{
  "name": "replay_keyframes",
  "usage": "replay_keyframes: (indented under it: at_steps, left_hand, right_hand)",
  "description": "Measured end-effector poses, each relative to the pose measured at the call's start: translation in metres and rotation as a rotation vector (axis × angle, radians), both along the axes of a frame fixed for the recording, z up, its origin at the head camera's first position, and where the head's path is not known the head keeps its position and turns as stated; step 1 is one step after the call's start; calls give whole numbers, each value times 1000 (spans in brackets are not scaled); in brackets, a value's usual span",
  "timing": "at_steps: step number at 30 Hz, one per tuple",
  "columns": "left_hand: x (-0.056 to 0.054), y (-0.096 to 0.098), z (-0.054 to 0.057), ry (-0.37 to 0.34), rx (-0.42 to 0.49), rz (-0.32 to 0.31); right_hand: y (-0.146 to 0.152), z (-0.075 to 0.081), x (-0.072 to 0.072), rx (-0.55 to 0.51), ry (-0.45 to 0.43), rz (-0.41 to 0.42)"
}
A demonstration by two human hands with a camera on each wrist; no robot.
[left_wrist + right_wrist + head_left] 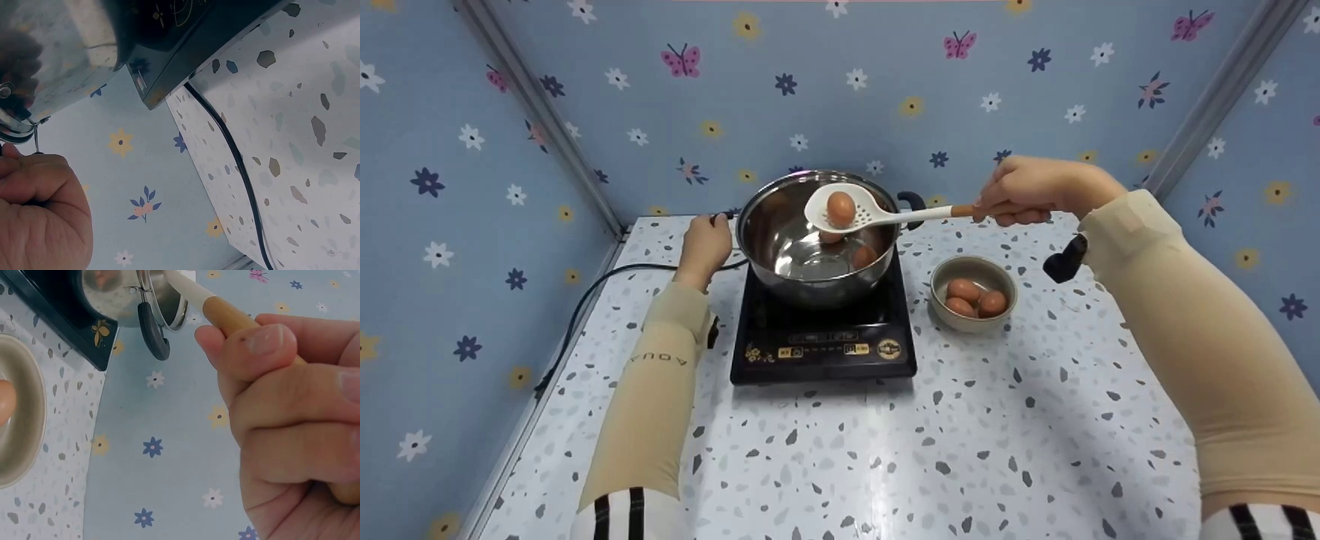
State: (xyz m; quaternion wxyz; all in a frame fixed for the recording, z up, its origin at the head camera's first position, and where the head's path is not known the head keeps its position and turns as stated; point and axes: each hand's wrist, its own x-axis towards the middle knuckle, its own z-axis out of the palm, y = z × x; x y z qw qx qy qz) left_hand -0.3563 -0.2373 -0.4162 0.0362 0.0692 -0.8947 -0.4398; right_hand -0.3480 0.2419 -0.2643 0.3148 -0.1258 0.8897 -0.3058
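My right hand (1024,189) grips the wooden handle (230,316) of a white slotted spoon (870,214). A brown egg (841,208) rests in the spoon's bowl, above the steel pot (817,279). Inside the pot, one egg (864,257) lies at the right and another is partly hidden below the spoon. My left hand (706,246) holds the pot's left handle, its fingers curled round it; the left wrist view also shows this hand (45,211) beside the pot wall. To the pot's right, a beige bowl (973,324) contains three brown eggs (964,289).
The pot stands on a black induction cooker (823,367). A black cord (585,307) runs from it across the left side of the speckled table (840,465). Flower-patterned walls (870,97) enclose the back and sides. The pot's right handle (153,334) sticks out under the spoon.
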Motion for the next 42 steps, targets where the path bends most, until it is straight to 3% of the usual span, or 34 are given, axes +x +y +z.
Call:
replay_keyframes:
  at_steps: [34, 42]
  left_hand:
    - [-1, 2, -3, 1, -2, 15]
    - [-2, 1, -3, 10, -1, 15]
  right_hand:
    - [80, 11, 18, 2, 0, -155]
    - [97, 14, 23, 21, 36, -162]
